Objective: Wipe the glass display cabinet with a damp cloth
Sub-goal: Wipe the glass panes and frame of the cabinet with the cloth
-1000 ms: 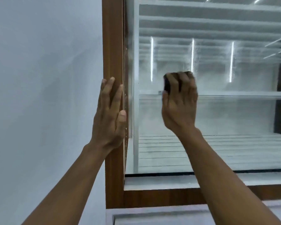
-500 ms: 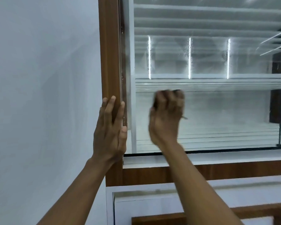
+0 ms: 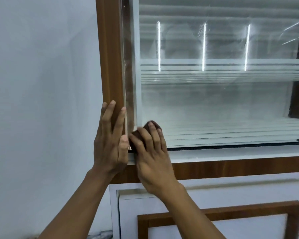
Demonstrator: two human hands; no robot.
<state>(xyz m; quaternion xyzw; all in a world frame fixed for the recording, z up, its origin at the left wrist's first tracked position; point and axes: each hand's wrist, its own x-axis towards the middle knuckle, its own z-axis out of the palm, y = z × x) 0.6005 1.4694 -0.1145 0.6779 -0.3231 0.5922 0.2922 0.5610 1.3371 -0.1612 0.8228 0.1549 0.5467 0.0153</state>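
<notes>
The glass display cabinet [image 3: 223, 104] fills the upper right, with a wood frame and a smeared, misty pane. A dark brown cloth [image 3: 151, 125] is pressed against the pane's lower left corner. My right hand [image 3: 150, 149] covers the cloth and grips it, with fingers curled over its top. My left hand [image 3: 110, 137] lies flat on the wooden left frame [image 3: 109, 66], fingers straight and pointing up, thumb at the glass edge. The two hands touch side by side.
A plain grey-white wall [image 3: 41, 100] stands left of the cabinet. Below the pane runs a white sill [image 3: 240, 153], then a wood rail. Under it is a white lower door [image 3: 214, 199] with a wood-framed panel.
My right hand has dragged the cloth down and left, from mid-pane to the bottom left corner. The left hand stays on the frame. The view has tilted downward.
</notes>
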